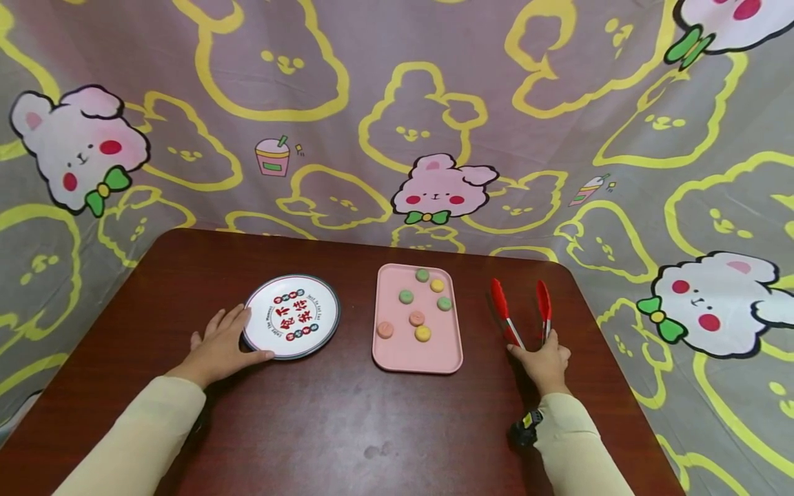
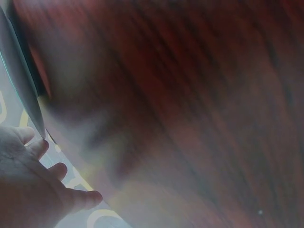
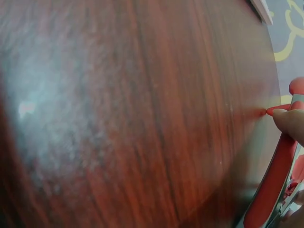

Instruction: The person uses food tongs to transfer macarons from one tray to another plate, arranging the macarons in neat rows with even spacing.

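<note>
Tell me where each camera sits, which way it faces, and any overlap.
Head: on the head, facing forward and down at table, plate, tray and tongs; both sleeves, left grip and right grip show.
Left wrist: on that wrist, looking across the table, plate's edge upper left; fingers show lower left.
Right wrist: on that wrist, looking across the table, tongs at right edge; part of right grip shows.
Shared: tongs, in head and right wrist.

Can count three small, round green pieces, two round yellow pieces and two round peach-orange pieces. Can also count one round white dark-rimmed plate, one rectangular pink tray and one pair of red-tipped metal tongs.
</note>
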The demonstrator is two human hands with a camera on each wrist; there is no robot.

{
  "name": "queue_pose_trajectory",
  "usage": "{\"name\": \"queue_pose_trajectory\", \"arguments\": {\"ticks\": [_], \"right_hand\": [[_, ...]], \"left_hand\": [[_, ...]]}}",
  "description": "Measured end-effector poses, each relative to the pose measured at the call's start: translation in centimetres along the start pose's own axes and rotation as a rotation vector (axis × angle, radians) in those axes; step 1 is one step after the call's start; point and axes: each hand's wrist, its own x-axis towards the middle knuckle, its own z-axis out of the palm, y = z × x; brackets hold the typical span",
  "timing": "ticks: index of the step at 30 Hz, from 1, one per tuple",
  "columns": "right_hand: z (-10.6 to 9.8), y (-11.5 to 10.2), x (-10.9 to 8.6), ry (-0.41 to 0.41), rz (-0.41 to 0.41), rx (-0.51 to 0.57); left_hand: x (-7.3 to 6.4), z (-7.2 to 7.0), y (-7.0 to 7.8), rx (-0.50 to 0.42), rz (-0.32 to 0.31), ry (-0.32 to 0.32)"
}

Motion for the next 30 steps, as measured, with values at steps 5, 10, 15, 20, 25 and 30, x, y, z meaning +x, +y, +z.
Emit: {"name": "queue_pose_trajectory", "arguments": {"ticks": [5, 10, 15, 20, 25, 30], "right_hand": [[0.2, 0.1, 0.1, 0.022, -0.003, 0.024], [0.3, 0.2, 0.2, 0.034, -0.001, 0.041], [0.0, 0.2, 0.1, 0.041, -0.004, 0.058], [-0.3, 0.3, -0.1, 0.037, 0.001, 0.068], [-0.6, 0.4, -0.3, 0.027, -0.006, 0.056], [-1.0, 0.1, -0.6, 0.021, -0.03, 0.066]], "left_hand": [[0.0, 0.0, 0.0, -0.003, -0.001, 0.0], [0.0, 0.1, 0.0, 0.0, 0.001, 0.002], [0.1, 0.0, 0.0, 0.002, 0.002, -0.004], [0.2, 0.1, 0.0, 0.007, 0.002, -0.009], [0.1, 0.0, 0.0, 0.013, 0.0, -0.011], [0.0, 0.0, 0.0, 0.018, -0.004, -0.018]]}}
